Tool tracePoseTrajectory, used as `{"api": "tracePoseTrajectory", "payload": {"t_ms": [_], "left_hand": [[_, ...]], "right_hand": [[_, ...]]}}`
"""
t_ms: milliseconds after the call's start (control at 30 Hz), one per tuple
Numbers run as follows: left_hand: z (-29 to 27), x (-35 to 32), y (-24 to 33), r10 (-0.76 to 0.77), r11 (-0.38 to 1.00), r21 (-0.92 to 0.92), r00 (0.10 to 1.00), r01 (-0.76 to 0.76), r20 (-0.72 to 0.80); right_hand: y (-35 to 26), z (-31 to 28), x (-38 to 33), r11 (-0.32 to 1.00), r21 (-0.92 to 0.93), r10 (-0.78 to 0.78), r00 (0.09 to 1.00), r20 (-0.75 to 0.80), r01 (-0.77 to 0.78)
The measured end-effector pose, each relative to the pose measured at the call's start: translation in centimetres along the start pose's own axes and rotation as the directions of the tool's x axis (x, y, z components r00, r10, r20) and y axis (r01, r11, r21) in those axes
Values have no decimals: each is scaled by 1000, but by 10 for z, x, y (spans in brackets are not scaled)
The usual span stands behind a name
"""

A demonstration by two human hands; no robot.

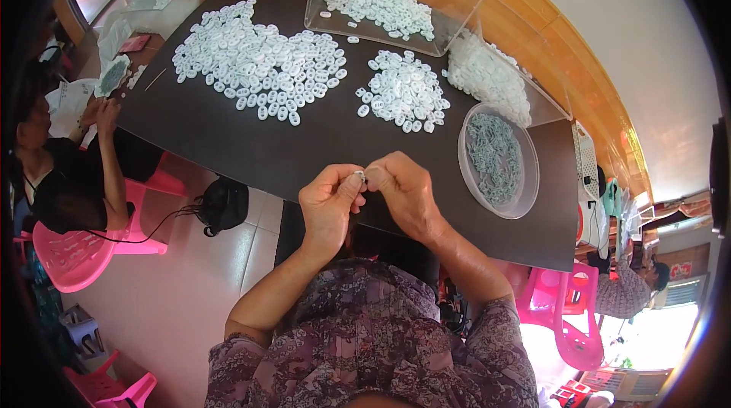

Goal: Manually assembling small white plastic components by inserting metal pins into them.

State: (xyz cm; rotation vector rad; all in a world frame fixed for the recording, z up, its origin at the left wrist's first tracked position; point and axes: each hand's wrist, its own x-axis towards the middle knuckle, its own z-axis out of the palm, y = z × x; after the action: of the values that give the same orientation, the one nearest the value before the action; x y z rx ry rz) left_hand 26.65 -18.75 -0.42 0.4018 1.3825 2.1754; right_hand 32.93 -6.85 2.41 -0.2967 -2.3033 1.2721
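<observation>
Both my hands meet above the near edge of the dark table (228, 130). Between thumb and fingers, my left hand (326, 210) pinches a small white piece (359, 174), mostly covered by the fingertips. My right hand (407, 193) is closed in a pinch right against it; what its fingertips hold is too small to name. Beyond my hands lies a small pile of white oval pieces (403, 92) with dark marks. A larger pile of the same ovals (259, 65) spreads to the left. Right of my hands stands a round clear tub (531, 191) of small grey-green pieces (493, 157).
A clear plastic bin (373, 36) lies at the far side with more white ovals inside. Beside it, another clear bin (552, 113) holds whitish pieces. A thin stick (155, 79) rests near the left edge. Another person (68, 187) works on a pink chair at left.
</observation>
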Motion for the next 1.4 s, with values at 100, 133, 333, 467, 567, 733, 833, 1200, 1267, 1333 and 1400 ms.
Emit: {"api": "tracePoseTrajectory", "payload": {"t_ms": [100,133,333,467,567,733,833,1200,1267,1333,1400], "left_hand": [[-6,3,-2,-27,995,-98,1000,28,12],[-7,4,-1,-29,993,-116,999,30,17],[-10,9,-5,-1,981,-196,1000,6,25],[-10,9,-5,4,973,-232,999,7,46],[-12,8,-7,15,977,-215,999,-6,40],[-10,8,-3,10,979,-205,1000,-7,13],[-9,8,-2,5,985,-170,1000,-3,9],[-5,9,4,-46,988,-151,999,45,0],[-5,9,5,-63,987,-148,998,61,-11],[-6,9,5,-57,988,-141,998,55,-9],[-5,9,7,-53,989,-135,999,53,-1]], "right_hand": [[11,-14,33,929,-304,-221,975,4,211],[18,-15,46,869,-424,-280,960,1,254],[46,0,91,389,-763,-447,830,333,516],[40,-1,93,302,-768,-392,808,440,565],[37,-1,80,353,-689,-435,763,478,633],[29,-20,43,588,-585,-413,829,376,558],[35,-24,29,720,-569,-363,914,179,398],[40,0,28,770,-600,-274,962,-1,218],[37,-3,27,808,-555,-245,969,-8,199],[34,-7,21,881,-453,-167,986,-24,138],[30,-11,14,970,-231,71,997,-33,-77]]}}
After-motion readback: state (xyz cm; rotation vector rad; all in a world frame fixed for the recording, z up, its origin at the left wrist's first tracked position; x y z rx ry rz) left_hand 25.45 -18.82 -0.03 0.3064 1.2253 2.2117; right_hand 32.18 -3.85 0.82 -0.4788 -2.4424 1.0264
